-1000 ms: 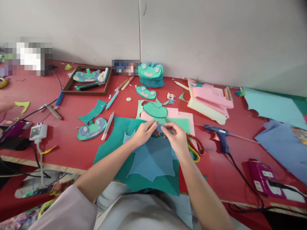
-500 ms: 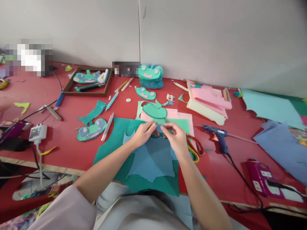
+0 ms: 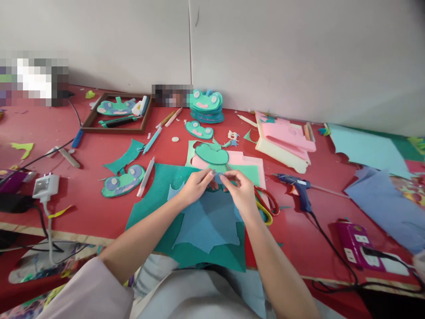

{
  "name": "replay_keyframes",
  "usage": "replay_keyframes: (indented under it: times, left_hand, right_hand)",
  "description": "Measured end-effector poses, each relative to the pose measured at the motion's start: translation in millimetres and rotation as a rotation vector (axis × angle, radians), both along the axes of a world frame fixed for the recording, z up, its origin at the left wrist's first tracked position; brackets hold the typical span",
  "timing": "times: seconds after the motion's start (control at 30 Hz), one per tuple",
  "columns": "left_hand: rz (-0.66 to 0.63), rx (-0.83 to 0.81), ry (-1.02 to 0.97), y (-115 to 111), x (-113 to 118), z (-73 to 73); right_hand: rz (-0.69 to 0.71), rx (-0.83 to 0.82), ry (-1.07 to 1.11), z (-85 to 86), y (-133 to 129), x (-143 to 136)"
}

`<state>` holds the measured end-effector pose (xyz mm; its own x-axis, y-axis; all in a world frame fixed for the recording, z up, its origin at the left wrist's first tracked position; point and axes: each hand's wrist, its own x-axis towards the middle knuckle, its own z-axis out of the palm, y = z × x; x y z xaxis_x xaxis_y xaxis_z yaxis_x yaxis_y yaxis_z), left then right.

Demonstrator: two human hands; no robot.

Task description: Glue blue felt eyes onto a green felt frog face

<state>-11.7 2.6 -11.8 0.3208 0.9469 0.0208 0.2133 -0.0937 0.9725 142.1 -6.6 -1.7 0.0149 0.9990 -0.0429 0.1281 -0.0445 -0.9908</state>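
Observation:
Between the fingertips of both hands is a small blue felt piece [image 3: 218, 178]. My left hand [image 3: 198, 186] pinches its left side, my right hand [image 3: 239, 188] its right side. Below them lies a jagged blue felt sheet [image 3: 207, 221] on a larger dark green felt sheet [image 3: 146, 212]. Just beyond my fingers sits a light green felt frog-head shape [image 3: 211, 153] with a dark outline. Scissors [image 3: 267, 206] with red and yellow handles lie beside my right wrist, their blades hidden.
A blue glue gun [image 3: 297, 188] lies right, its cable running to a purple power strip [image 3: 357, 243]. Finished felt frog faces [image 3: 206, 106] are stacked at the back. A wooden frame [image 3: 114, 129] stands back left. Folded pink felt [image 3: 288, 137] lies behind the glue gun.
The whole view has shifted slightly, so things appear a little further left. Both hands keep hold of the small blue piece in nearly the same pose.

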Motion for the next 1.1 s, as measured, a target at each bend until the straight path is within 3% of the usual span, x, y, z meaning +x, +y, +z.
replay_keyframes:
  times: [1.1]
  left_hand:
    - [0.044,0.022,0.028,1.5,-0.5,0.8]
  right_hand:
    - [0.040,0.009,0.022,-7.4,1.3,4.1]
